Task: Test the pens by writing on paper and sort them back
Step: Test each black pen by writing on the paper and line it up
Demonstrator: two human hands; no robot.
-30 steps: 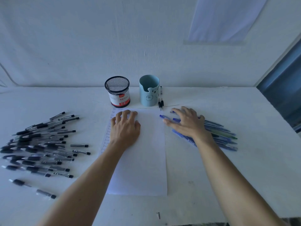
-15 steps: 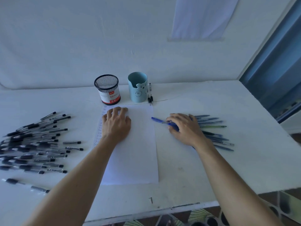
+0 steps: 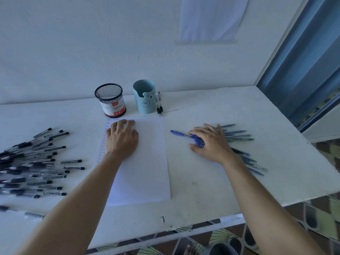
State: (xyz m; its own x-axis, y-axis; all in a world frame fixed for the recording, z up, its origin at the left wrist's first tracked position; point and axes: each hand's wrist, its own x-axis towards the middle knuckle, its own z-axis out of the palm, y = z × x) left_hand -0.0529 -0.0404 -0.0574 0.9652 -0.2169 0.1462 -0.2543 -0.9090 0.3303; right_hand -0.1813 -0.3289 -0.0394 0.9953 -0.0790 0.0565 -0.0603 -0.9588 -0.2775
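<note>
Blue pen (image 3: pixel 177 133) pickup: right hand (image 3: pixel 211 144) covers it, grip unclear; flat left hand (image 3: pixel 122 139) steadies paper (image 3: pixel 145 162). Next: lift, scribble.

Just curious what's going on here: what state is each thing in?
left hand, flat on paper
right hand, spread over blue pens
paper, flat, writing at left edge
mesh cup, upright, no pens showing
blue cup, upright, no pens showing
black pens, loose pile
</note>
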